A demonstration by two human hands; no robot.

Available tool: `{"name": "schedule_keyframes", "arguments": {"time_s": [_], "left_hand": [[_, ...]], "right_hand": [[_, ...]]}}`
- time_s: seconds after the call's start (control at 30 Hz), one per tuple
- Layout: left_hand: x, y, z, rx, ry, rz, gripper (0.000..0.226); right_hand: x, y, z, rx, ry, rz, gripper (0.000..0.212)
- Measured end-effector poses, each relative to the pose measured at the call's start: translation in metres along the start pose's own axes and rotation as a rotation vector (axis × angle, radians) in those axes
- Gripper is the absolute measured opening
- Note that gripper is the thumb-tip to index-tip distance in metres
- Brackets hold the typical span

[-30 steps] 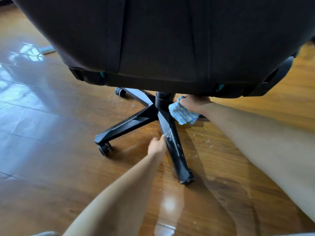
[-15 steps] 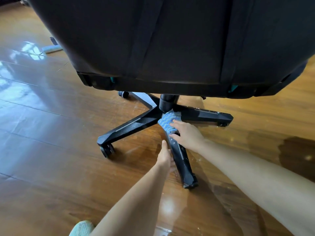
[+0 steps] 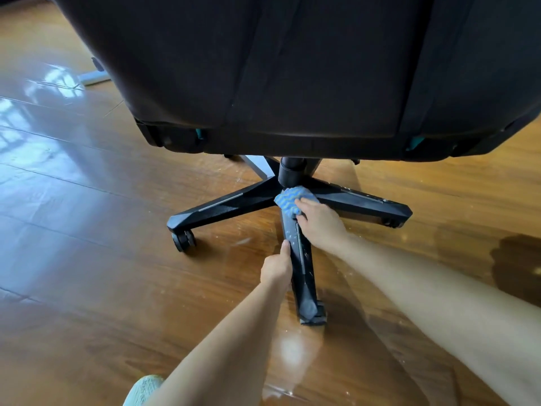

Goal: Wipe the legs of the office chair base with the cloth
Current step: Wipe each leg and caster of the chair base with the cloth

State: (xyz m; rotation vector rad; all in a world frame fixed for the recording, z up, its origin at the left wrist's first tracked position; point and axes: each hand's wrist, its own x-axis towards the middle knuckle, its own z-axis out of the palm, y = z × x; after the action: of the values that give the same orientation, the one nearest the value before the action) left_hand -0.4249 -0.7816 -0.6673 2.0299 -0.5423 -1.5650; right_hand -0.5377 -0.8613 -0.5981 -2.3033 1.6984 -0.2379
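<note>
Nearest, the grip of the left hand (image 3: 276,266) wraps the side of the black plastic chair-base leg (image 3: 306,288) pointing this way over the glossy wooden floor (image 3: 87,259). Further up that leg, the right hand (image 3: 319,224) holds a bunched blue-and-white striped cloth (image 3: 288,200) against it, just at the hub, under the dark fabric seat (image 3: 278,68).

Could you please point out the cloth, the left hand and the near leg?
cloth (image 3: 287,200), head view, striped top.
left hand (image 3: 276,266), head view, its back.
near leg (image 3: 306,288), head view, bare lower stretch.
</note>
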Motion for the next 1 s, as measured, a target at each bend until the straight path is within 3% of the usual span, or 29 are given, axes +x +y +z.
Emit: {"name": "schedule_keyframes", "arguments": {"time_s": [0.2,0.43,0.73,1.0], "left_hand": [[0.0,-0.003,-0.001,-0.026,-0.015,0.004,0.06],[0.001,-0.014,-0.004,-0.06,-0.037,0.066,0.06],[0.001,-0.018,-0.005,0.074,0.026,0.137,0.062],[0.003,-0.011,-0.009,0.08,-0.013,0.096,0.052]], "right_hand": [[0.039,0.009,-0.026,-0.026,-0.101,0.025,0.032],[-0.011,0.005,-0.006,0.021,0.104,0.009,0.035],[0.022,0.008,-0.021,-0.016,-0.017,0.046,0.035],[-0.019,0.012,0.008,0.047,0.058,0.012,0.043]]}}
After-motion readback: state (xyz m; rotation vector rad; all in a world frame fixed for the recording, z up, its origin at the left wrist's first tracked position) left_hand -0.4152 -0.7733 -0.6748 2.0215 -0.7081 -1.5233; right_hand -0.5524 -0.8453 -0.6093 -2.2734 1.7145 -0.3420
